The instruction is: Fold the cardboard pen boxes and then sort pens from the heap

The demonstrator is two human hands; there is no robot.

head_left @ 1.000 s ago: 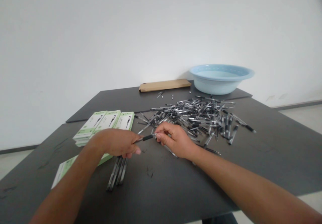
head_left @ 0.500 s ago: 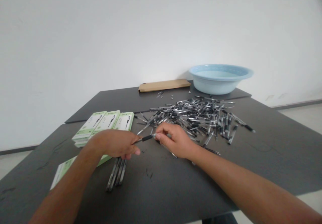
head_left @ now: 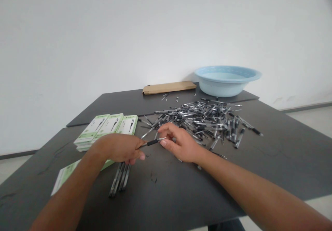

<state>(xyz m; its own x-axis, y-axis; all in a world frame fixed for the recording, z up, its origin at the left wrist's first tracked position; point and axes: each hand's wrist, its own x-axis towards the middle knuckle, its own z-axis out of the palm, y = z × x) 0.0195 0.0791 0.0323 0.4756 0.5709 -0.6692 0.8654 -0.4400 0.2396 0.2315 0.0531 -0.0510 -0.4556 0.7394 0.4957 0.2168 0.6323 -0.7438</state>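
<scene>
While the left hand (head_left: 126,147) held a pen (head_left: 153,142) out at a slight upward slant, its fingers closed around the rear of the barrel, the right hand (head_left: 181,144) was poised just beside the writing end, its fingers curled and its thumb and forefinger parted, with the pale tip reaching as far as the thumb. The pen was above the desk (head_left: 181,196), between the two hands, its black grip in plain sight. Below the left hand a bundle of pens (head_left: 121,181) pointed toward the near edge; whether hidden fingers had hold of it could not be told. Green and white boxes (head_left: 114,124) were stacked beyond the left wrist, and another box (head_left: 63,177) lay partly behind the left forearm. A broad, jumbled heap of pens (head_left: 197,118) spread out past the right hand. Farther back were a few small pieces (head_left: 177,99), a flat brown cardboard carton (head_left: 168,87) and, to the right of that carton, a light blue basin (head_left: 228,89), near the white wall (head_left: 145,27).
</scene>
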